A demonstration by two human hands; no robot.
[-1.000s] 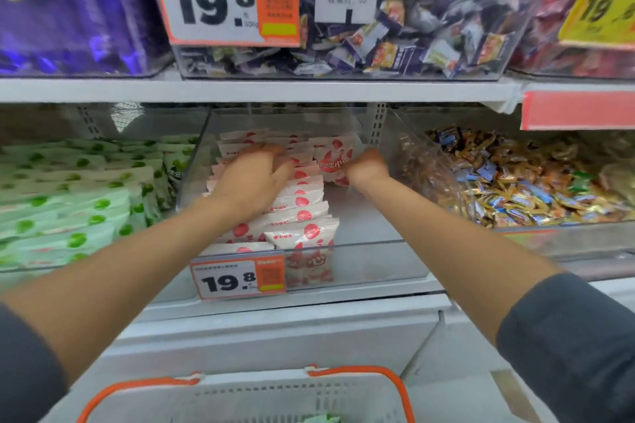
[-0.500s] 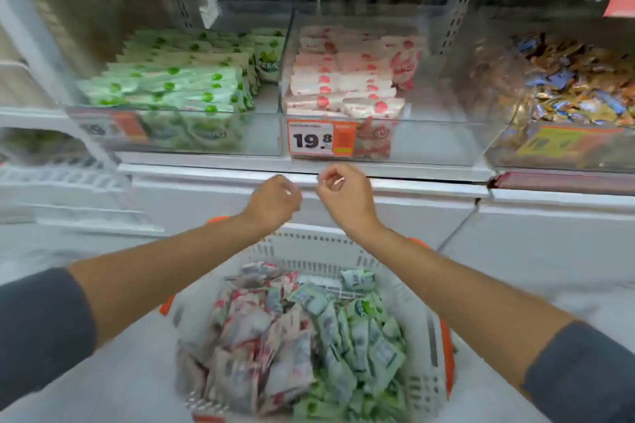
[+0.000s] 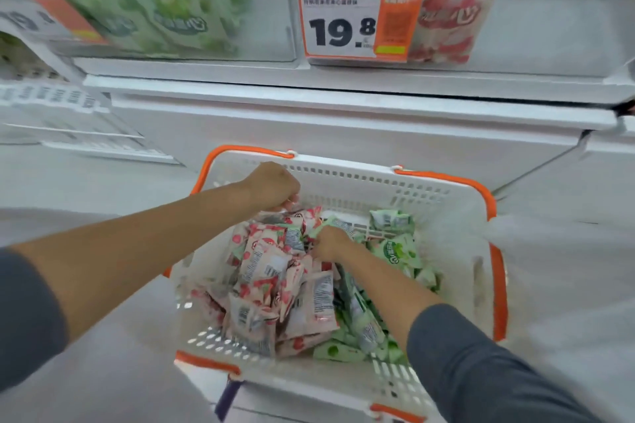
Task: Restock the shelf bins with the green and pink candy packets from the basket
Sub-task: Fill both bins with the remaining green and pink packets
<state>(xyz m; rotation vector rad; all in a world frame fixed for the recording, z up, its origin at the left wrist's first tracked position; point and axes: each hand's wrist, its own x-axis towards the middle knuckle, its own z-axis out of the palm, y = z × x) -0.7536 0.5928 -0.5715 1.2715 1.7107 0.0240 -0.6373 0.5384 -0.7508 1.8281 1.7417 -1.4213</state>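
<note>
A white basket (image 3: 457,227) with orange trim stands on the floor below the shelf. Pink candy packets (image 3: 275,285) fill its left half and green candy packets (image 3: 395,251) its right half. My left hand (image 3: 271,187) reaches in at the far left, fingers curled on the top edge of a pink packet. In the middle of the pile my right hand (image 3: 328,244) has its fingers closed on packets where pink meets green. Above are the clear bin of green packets (image 3: 165,21) and the clear bin of pink packets (image 3: 446,10).
An orange and white price tag (image 3: 357,24) reading 19.8 hangs on the pink bin's front. A white shelf ledge (image 3: 343,93) juts out above the basket. White wire shelving (image 3: 62,106) is at the left. Grey floor surrounds the basket.
Both hands left the pink bin, came down past the shelf edge and dropped into the basket, where they now grasp packets. My view tilted down from shelf to basket.
</note>
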